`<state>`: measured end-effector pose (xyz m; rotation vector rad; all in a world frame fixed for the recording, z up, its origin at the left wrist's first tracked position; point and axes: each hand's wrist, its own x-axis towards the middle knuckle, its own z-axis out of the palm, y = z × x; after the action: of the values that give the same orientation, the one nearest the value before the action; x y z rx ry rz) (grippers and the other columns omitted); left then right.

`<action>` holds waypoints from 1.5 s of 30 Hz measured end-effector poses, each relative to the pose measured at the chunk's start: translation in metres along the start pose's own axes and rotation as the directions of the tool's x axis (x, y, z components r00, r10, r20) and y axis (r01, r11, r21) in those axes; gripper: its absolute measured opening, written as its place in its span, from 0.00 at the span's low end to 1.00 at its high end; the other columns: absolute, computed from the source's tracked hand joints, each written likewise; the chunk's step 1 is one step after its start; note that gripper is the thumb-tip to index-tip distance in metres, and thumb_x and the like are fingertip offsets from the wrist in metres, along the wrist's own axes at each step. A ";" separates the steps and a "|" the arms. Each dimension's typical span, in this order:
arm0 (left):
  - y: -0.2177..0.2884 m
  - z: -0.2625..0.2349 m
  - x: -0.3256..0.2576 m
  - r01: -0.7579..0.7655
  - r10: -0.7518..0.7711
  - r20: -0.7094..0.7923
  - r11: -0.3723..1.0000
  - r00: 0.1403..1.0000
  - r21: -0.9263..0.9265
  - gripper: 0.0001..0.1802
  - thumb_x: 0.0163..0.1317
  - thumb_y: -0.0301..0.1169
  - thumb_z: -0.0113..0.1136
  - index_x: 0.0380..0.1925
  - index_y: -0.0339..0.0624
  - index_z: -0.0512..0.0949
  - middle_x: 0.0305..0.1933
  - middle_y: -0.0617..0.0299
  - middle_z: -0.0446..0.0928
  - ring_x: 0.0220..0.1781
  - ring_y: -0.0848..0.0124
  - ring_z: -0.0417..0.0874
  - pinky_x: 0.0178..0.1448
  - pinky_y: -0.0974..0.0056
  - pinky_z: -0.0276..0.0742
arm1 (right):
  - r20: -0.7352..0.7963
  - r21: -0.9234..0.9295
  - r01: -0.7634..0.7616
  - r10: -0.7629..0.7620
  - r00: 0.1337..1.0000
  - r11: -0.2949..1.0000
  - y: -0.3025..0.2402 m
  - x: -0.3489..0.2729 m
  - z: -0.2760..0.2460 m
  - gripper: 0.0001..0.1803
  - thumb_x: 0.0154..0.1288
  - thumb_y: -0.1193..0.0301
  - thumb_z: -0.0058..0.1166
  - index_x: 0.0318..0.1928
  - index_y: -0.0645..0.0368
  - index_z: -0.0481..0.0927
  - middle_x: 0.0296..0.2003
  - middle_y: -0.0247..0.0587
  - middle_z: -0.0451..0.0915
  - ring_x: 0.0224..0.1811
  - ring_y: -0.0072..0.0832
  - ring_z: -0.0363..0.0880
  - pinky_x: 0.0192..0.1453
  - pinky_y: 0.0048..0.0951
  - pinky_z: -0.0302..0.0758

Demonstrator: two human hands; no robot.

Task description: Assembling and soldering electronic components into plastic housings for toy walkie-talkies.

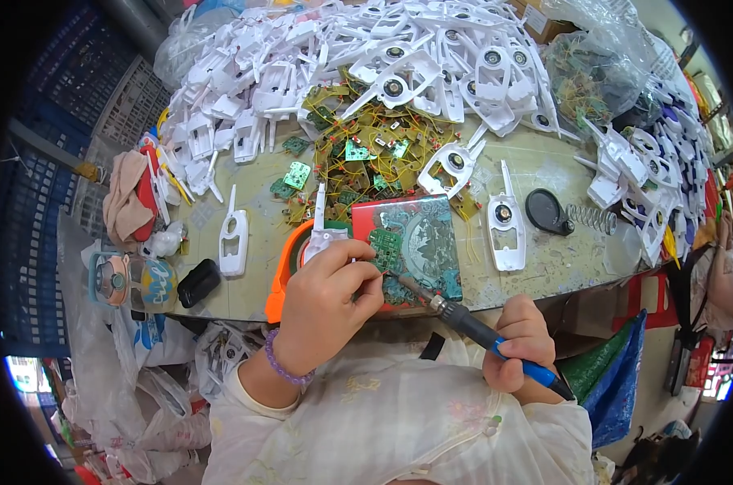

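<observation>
A single head-worn fisheye looks down — close over the left hand (327, 291) and right hand (521, 343) — and forward across the tabletop (257, 190).

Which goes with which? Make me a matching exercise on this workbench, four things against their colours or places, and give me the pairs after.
Things:
1. Soldering iron
2. Bracelet
3. Spring
4. Cloth

Colours and places:
A. Just right of a round black part
B. Pinkish tan, at the left of the table
C. Purple
D. Gripped in the right hand

Right pairs: 1-D, 2-C, 3-A, 4-B.
</observation>
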<state>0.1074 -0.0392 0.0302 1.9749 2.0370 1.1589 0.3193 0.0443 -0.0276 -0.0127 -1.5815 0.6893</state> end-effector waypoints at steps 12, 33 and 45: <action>-0.001 0.001 0.000 0.007 -0.007 0.003 1.000 1.000 -0.004 0.07 0.44 0.20 0.64 0.26 0.37 0.78 0.38 0.59 0.78 0.33 0.63 0.81 0.35 0.63 0.78 | -0.033 0.016 -0.010 0.010 0.999 1.000 0.004 -0.002 0.001 0.11 0.61 0.65 0.48 0.30 0.60 0.70 0.15 0.35 0.66 0.13 0.26 0.60 0.19 0.29 0.53; 0.002 0.000 0.001 -0.005 0.005 0.007 1.000 1.000 0.010 0.06 0.44 0.20 0.64 0.25 0.38 0.78 0.37 0.60 0.78 0.32 0.63 0.80 0.35 0.63 0.78 | -0.049 -0.031 0.007 -0.008 0.999 0.999 0.002 -0.007 -0.013 0.13 0.66 0.60 0.46 0.35 0.57 0.66 0.18 0.36 0.67 0.17 0.27 0.61 0.24 0.31 0.57; 0.007 -0.004 0.002 0.031 -0.031 0.008 0.999 0.999 -0.023 0.06 0.44 0.18 0.63 0.24 0.36 0.78 0.37 0.57 0.78 0.31 0.62 0.81 0.33 0.64 0.78 | -0.644 -0.523 -0.249 -0.186 0.742 0.815 -0.033 0.026 -0.162 0.13 0.70 0.63 0.42 0.37 0.62 0.67 0.26 0.39 0.68 0.29 0.29 0.66 0.34 0.28 0.63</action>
<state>0.1105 -0.0399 0.0373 1.9267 2.0343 1.1620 0.4754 0.0953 0.0052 -0.6901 -1.0088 0.1414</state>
